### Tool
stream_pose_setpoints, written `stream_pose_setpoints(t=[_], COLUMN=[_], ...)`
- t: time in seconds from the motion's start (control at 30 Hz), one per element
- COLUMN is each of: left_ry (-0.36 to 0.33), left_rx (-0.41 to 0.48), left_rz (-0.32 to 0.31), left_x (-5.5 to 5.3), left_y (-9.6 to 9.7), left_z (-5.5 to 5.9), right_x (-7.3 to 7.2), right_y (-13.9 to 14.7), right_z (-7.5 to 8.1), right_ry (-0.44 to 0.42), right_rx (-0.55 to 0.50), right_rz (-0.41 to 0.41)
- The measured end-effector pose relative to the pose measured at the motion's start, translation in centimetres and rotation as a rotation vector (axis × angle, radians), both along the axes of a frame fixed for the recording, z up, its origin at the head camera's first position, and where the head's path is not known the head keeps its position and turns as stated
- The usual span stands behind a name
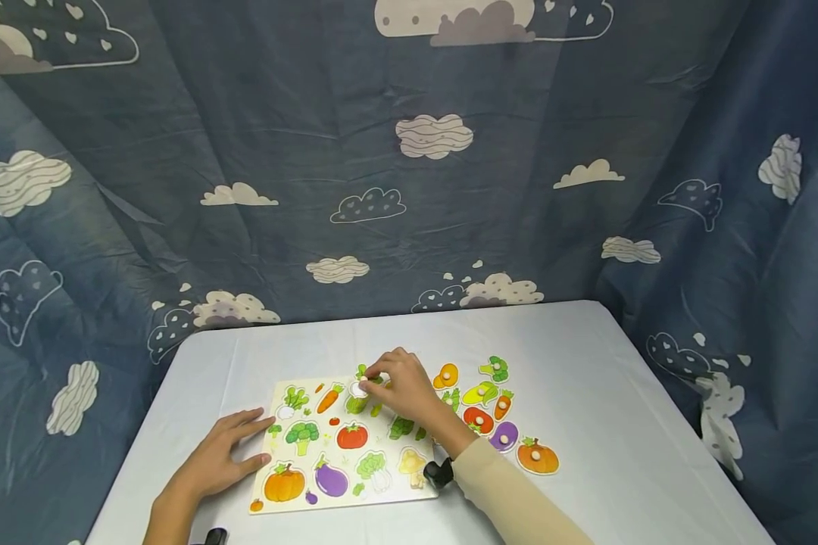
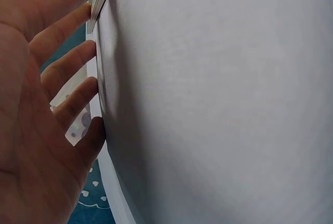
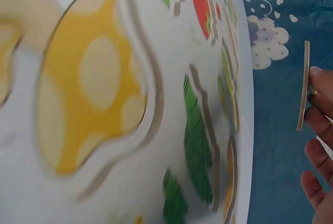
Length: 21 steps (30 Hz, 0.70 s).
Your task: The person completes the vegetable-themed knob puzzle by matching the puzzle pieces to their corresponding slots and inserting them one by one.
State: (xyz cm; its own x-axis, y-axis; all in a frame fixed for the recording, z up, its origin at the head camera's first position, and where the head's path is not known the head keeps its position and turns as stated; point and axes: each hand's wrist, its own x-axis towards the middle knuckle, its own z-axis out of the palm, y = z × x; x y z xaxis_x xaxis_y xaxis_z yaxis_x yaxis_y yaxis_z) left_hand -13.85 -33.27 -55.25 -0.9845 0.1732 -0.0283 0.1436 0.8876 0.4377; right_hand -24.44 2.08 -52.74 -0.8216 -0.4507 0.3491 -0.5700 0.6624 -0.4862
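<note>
We list: rt. hand (image 3: 321,124), pinching thin wooden pc. (image 3: 304,86), edge-on to us; puzzle bd. (image 3: 130,193), w/ yellow spotted mushroom pic. (image 3: 96,78) nearest us, green leafy pic. (image 3: 196,135) beyond, red tomato pic. (image 3: 201,8) twd. bd.'s far edge; blue cloud-print curtain (image 3: 278,156) behind.

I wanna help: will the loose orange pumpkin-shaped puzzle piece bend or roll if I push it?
The loose orange pumpkin-shaped puzzle piece probably won't roll, since it lies flat. It's likely light and stiff: the similar white-and-green vegetable piece in the right hand shows a thin, board-like edge.
</note>
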Motion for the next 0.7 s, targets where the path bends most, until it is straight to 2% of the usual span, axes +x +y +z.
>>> stream_pose_setpoints(t=[0.2, 0.43, 0.7], left_ry=[-0.032, -0.056, -0.047], left_rx=[0.011, 0.008, 0.040], left_rz=[0.013, 0.033, 0.008], left_x=[-0.1, -0.3, -0.3], left_y=[0.1, 0.2, 0.0], left_z=[0.3, 0.2, -0.1], right_x=[-0.1, -0.4, -0.7], right_y=[-1.9, -3.8, -6.6], right_z=[0.1, -0.1, -1.3], right_ry=[0.034, 0.034, 0.002], right_rx=[0.006, 0.020, -0.016], right_rz=[0.015, 0.012, -0.007])
